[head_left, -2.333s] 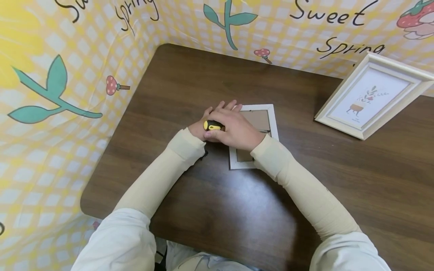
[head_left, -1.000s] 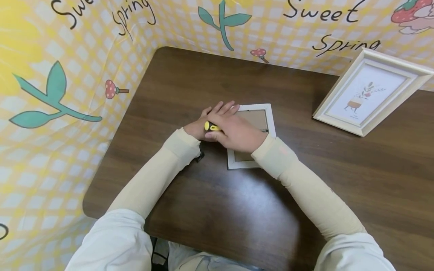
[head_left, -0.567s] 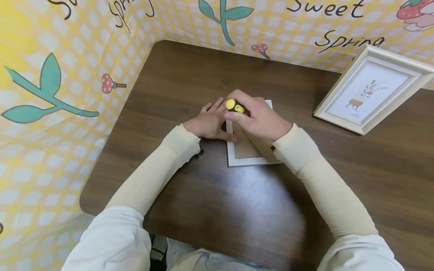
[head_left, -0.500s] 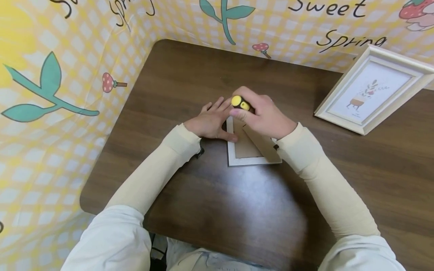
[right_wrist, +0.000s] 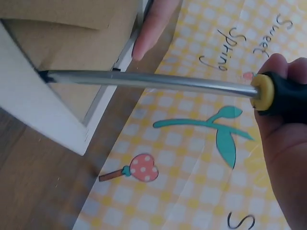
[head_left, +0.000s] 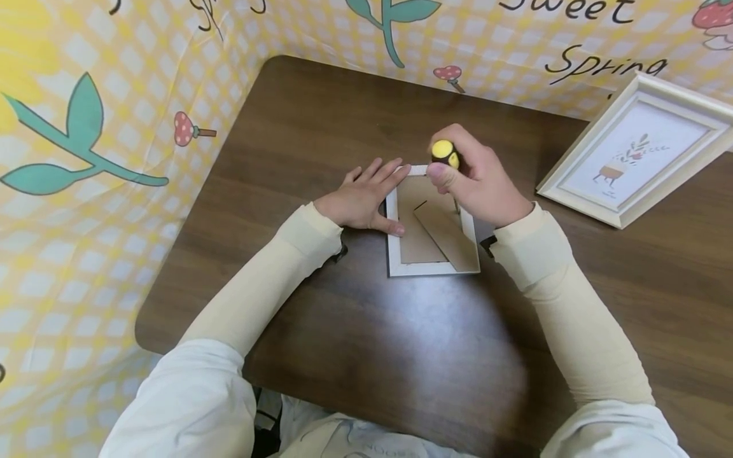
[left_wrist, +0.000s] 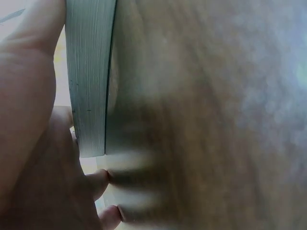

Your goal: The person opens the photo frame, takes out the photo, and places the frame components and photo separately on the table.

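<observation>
A white picture frame [head_left: 394,254] lies face down, its brown backing board [head_left: 415,238] and slanted stand flap [head_left: 452,238] showing. My left hand [head_left: 363,200] rests with spread fingers on the frame's left border, thumb over its inner edge. In the left wrist view the frame's side [left_wrist: 90,81] stands beside that hand. My right hand [head_left: 487,181] grips a black-and-yellow screwdriver [head_left: 443,151] upright above the right border. In the right wrist view the screwdriver's steel shaft [right_wrist: 153,82] runs down to a dark spot where the backing meets the frame's inner edge.
A larger cream picture frame [head_left: 630,213] stands at the back right with a plant print in it. All this is on a dark wooden table [head_left: 321,343]. A yellow checked cloth [head_left: 132,248] hangs along the left and back edges.
My right hand has lifted off from over my left hand and carried the screwdriver right, to the frame's right border. My left hand stays on the left border, now uncovered.
</observation>
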A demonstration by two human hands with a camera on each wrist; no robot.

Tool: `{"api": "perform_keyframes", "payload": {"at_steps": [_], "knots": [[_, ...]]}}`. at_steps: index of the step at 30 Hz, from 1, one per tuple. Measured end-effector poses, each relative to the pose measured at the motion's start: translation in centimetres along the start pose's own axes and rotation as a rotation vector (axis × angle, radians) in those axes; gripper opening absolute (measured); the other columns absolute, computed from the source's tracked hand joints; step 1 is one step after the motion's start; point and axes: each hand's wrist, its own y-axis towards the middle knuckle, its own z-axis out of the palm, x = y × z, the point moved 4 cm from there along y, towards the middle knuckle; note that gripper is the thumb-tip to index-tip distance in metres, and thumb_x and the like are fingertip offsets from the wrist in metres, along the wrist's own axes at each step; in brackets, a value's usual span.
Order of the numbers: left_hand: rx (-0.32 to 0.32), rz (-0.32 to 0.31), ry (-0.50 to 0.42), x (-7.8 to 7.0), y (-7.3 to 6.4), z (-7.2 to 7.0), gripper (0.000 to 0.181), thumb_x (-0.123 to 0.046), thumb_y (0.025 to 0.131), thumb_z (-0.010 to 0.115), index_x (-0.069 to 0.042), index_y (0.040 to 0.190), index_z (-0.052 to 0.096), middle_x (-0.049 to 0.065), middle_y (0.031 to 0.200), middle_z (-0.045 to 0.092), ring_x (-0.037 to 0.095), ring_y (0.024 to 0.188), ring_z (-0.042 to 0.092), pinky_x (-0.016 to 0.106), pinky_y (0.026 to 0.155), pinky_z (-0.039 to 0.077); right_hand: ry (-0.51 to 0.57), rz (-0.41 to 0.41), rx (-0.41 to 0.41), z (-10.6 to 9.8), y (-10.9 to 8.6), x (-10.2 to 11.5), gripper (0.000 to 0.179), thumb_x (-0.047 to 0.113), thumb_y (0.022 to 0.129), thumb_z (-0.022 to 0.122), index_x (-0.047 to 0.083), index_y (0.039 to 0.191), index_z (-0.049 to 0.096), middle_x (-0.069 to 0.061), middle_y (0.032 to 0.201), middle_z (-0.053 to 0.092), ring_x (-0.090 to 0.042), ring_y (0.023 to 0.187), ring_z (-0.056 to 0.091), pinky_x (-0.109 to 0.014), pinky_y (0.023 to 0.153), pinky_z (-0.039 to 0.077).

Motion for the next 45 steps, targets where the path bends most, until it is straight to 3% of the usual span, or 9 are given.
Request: {"api": "perform_keyframes", "payload": {"at_steps": [6, 13, 24, 28, 30, 32, 36, 40, 45], "knots": [[-0.001, 0.0, 0.011, -0.1, 0.1, -0.1, 0.12, -0.078, 0.08, 0.062, -0.03, 0.162, -0.01, -0.005, 0.168, -0.014, 0.028, 0.152, -0.014, 0.056, 0.118, -0.002, 0.138, -0.083, -0.088, -1.3, -0.5, 0.0, 0.048, 0.03, 0.096, 0.07, -0.013, 0.107, 0.051, -0.017, 0.08, 0.056, -0.026, 0.064, 0.055, -0.029, 0.06, 0.051], [-0.003, -0.002, 0.002, -0.1, 0.1, -0.1, 0.12, -0.077, 0.081, 0.063, -0.03, 0.162, -0.011, -0.006, 0.168, -0.014, 0.027, 0.152, -0.014, 0.055, 0.117, -0.003, 0.274, -0.161, -0.221, -2.6, -1.4, -0.3, 0.066, 0.038, 0.09, 0.072, -0.021, 0.105, 0.046, -0.023, 0.069, 0.055, -0.027, 0.059, 0.054, -0.032, 0.058, 0.048], [0.001, -0.009, -0.002, -0.1, -0.1, 0.1, 0.12, -0.076, 0.081, 0.064, -0.029, 0.162, -0.012, -0.005, 0.167, -0.016, 0.027, 0.152, -0.015, 0.056, 0.118, -0.003, 0.353, -0.127, -0.298, -3.0, -1.1, -0.4, 0.062, 0.039, 0.089, 0.073, -0.016, 0.106, 0.051, -0.026, 0.069, 0.055, -0.031, 0.057, 0.053, -0.035, 0.056, 0.046], [-0.003, -0.016, 0.004, -0.2, -0.1, 0.0, 0.121, -0.076, 0.081, 0.064, -0.029, 0.162, -0.012, -0.005, 0.167, -0.017, 0.027, 0.152, -0.015, 0.056, 0.118, -0.003, 0.477, -0.155, -0.42, -4.4, -0.9, 0.2, 0.062, 0.038, 0.086, 0.078, -0.015, 0.105, 0.052, -0.027, 0.068, 0.055, -0.032, 0.053, 0.055, -0.036, 0.054, 0.05], [-0.004, -0.016, 0.003, -0.2, -0.1, -0.1, 0.121, -0.077, 0.081, 0.064, -0.029, 0.162, -0.012, -0.005, 0.167, -0.017, 0.028, 0.152, -0.015, 0.056, 0.118, -0.003, 0.471, -0.149, -0.495, -5.4, -1.1, 0.4, 0.062, 0.04, 0.083, 0.079, -0.013, 0.104, 0.054, -0.027, 0.066, 0.055, -0.032, 0.051, 0.056, -0.035, 0.051, 0.051], [0.0, -0.019, 0.001, -0.3, -0.1, -0.1, 0.121, -0.077, 0.08, 0.063, -0.029, 0.162, -0.012, -0.005, 0.167, -0.017, 0.027, 0.152, -0.015, 0.055, 0.118, -0.003, 0.386, -0.095, -0.546, -6.4, -1.5, 0.7, 0.056, 0.039, 0.085, 0.078, -0.01, 0.102, 0.055, -0.026, 0.064, 0.056, -0.031, 0.051, 0.057, -0.033, 0.049, 0.05], [0.0, -0.024, -0.002, -0.3, -0.1, -0.2, 0.121, -0.076, 0.081, 0.064, -0.029, 0.161, -0.013, -0.006, 0.167, -0.018, 0.027, 0.152, -0.016, 0.055, 0.118, -0.004, -0.083, 0.228, -0.52, -7.9, -2.8, 0.7, 0.036, 0.038, 0.096, 0.067, 0.004, 0.103, 0.057, -0.015, 0.069, 0.06, -0.026, 0.059, 0.057, -0.03, 0.054, 0.045], [-0.004, -0.027, 0.004, -0.2, -0.2, -0.3, 0.121, -0.076, 0.081, 0.064, -0.03, 0.161, -0.013, -0.006, 0.166, -0.019, 0.026, 0.152, -0.016, 0.055, 0.118, -0.004, -0.527, 0.55, -0.276, -8.0, -4.1, -0.5, 0.039, 0.046, 0.103, 0.054, 0.01, 0.119, 0.053, -0.014, 0.087, 0.056, -0.029, 0.076, 0.053, -0.039, 0.067, 0.041], [0.002, -0.023, -0.011, -0.5, -0.1, -0.2, 0.12, -0.074, 0.082, 0.065, -0.03, 0.161, -0.013, -0.006, 0.166, -0.019, 0.026, 0.152, -0.016, 0.055, 0.118, -0.004, -0.73, 0.746, 0.07, -7.0, -5.9, -3.5, 0.05, 0.04, 0.108, 0.044, 0.0, 0.138, 0.042, -0.029, 0.103, 0.057, -0.044, 0.091, 0.055, -0.057, 0.081, 0.042]]}}
